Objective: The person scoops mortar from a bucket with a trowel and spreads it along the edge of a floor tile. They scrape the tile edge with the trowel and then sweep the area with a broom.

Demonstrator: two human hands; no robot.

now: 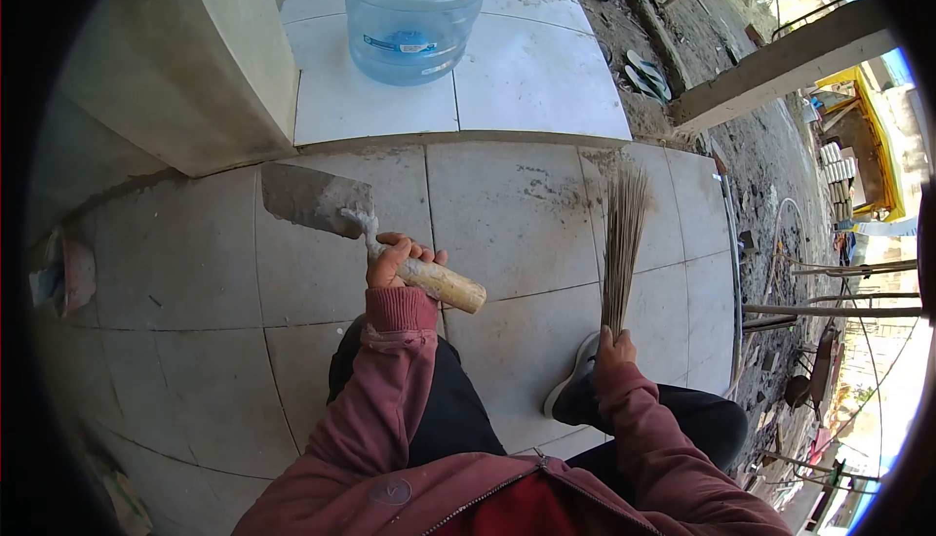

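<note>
My left hand [395, 255] is closed around the wooden handle of a trowel [317, 199]. Its flat, mortar-stained blade points to the left over the floor tiles. In my right hand [614, 349] is a stick broom [624, 243], gripped at its lower end in this view, with the thin bristles fanning out away from me. The bristle tips lie over the tiles near a dirty, sandy patch [551, 185]. Between the two hands spreads the pale tiled floor [517, 243], with dark joints and smudges.
A clear blue water jug [419, 19] stands on a raised tiled step [546, 78] ahead. A wall corner [229, 68] rises at the left, with a reddish container [78, 273] farther left. Slippers [646, 76] lie on the dirt beside a concrete post [780, 66] at the right.
</note>
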